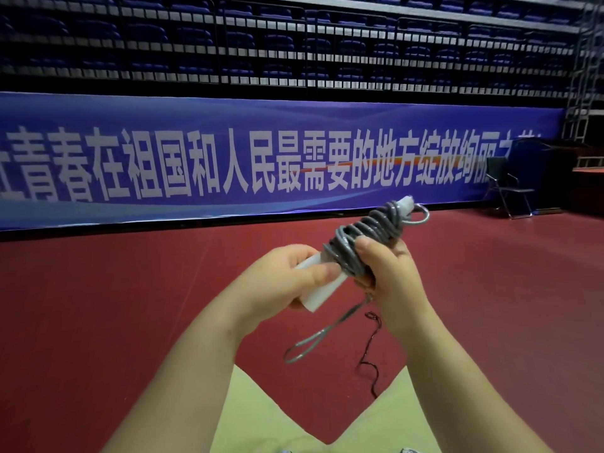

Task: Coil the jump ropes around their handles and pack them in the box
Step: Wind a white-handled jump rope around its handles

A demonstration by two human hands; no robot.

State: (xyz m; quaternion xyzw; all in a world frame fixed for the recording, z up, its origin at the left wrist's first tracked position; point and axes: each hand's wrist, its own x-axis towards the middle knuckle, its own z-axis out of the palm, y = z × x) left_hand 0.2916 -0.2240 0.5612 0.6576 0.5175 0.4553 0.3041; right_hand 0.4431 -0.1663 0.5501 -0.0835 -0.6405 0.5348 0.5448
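Observation:
A grey jump rope is wound in many turns around its white handles, held up in front of me. My left hand grips the bare lower end of the handles. My right hand closes over the coil's middle. A short loop of grey rope hangs free below my hands, and a small loop sticks out at the top. The box is not in view.
A thin dark cord lies on the red floor under my hands. My pale green clothing fills the bottom. A long blue banner runs along the wall, with a folding chair at the right.

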